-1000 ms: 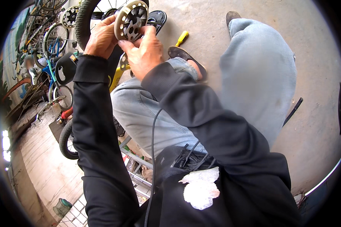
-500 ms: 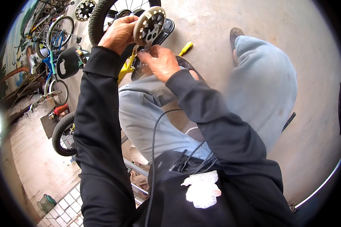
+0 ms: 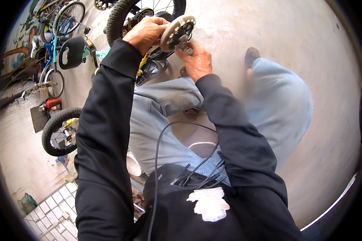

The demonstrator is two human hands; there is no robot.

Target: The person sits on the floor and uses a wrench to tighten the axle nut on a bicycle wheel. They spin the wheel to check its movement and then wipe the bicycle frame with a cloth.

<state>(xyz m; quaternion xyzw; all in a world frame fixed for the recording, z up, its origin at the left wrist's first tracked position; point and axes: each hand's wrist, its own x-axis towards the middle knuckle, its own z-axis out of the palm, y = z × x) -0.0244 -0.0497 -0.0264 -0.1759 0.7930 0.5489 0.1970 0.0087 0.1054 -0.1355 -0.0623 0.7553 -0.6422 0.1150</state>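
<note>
Small wheel point(image 3: 178, 33) btw L hand point(image 3: 147, 34) & R hand point(image 3: 197, 61)

I can see the small wheel up top, w/ one hand on each side. L hand has its fingers bent, nearly closed on the wheel's grey edge. R hand is just under the wheel, on its right side. Its thumb & fingers are pinched close on a shiny metal pc point(image 3: 185, 48) by the wheel's middle.

A big tire point(image 3: 116, 22) w/ spokes is right behind L hand. Below L hand, a black bike part point(image 3: 152, 72) sits nr a yellow bar point(image 3: 141, 64). Way off left of L hand are other bikes point(image 3: 54, 50). Down & left of L hand is one more tire point(image 3: 47, 135). Jeans point(image 3: 161, 102) are below both hands. A shoe point(image 3: 251, 57) is right of R hand.
</note>
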